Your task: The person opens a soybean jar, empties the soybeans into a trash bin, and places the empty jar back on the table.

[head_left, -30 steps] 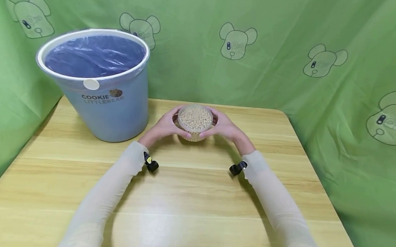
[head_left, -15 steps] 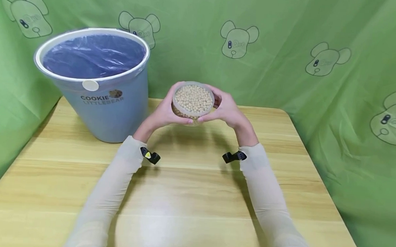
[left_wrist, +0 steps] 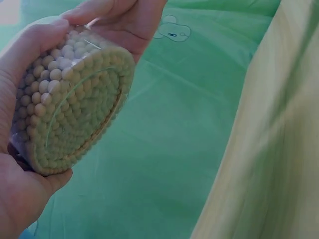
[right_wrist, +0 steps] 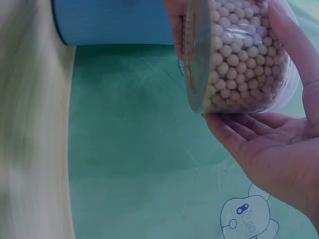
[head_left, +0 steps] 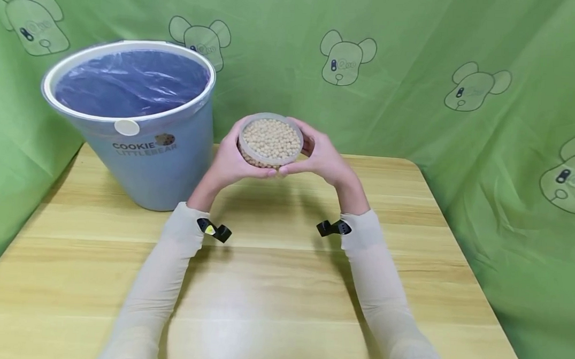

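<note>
A round clear plastic tub full of small beige balls is held up above the table between both hands. My left hand grips its left side, and my right hand grips its right side. Both thumbs meet near the front of the tub. Seen from the left wrist, the tub's flat bottom shows, with balls pressed against the clear wall. From the right wrist, fingers support the tub from beneath while the thumb lies along its wall. The tub's open top is tipped slightly toward the head camera.
A tall blue bucket with a white rim and a clear plastic liner stands on the table's left, close to my left hand. The wooden table ends at a green curtain printed with bear heads.
Both hands have lifted the tub off the table and raised it toward the camera. It has also shifted a little to the left, nearer the bucket.
</note>
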Tool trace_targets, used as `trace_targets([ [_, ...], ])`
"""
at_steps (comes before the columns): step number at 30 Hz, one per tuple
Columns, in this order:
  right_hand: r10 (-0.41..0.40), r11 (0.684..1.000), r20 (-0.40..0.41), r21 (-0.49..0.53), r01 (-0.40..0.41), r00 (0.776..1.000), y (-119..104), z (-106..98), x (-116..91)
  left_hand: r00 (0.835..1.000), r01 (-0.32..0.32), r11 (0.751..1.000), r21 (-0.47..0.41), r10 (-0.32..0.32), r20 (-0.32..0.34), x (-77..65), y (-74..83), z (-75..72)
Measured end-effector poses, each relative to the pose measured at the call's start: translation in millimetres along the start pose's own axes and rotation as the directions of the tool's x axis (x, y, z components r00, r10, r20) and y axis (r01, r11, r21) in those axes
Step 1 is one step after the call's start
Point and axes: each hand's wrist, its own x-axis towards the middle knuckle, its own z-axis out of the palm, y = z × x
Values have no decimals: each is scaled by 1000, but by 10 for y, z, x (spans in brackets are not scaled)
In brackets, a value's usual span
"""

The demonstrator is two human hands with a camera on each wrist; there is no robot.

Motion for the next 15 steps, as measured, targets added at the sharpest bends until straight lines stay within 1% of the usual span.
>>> trace_targets([
  [3,5,1000,-42,3,-4,999,18,59,-4,999,18,999,37,-17,-29,-10,-58,-13],
  [6,-8,999,-82,-39,5,997,24,124,3,998,46,995,91,-41,-54,-17,-99,-6],
  [8,-10,995,-114,-97,-1,993,31,172,13,996,63,991,118,-55,-71,-18,-120,8],
  [10,2,986,-147,-166,-27,989,32,219,20,994,72,987,142,-60,-91,-20,-137,30],
  [15,17,954,-229,-288,-84,973,41,343,49,991,53,979,196,-28,-131,-24,-165,103],
])
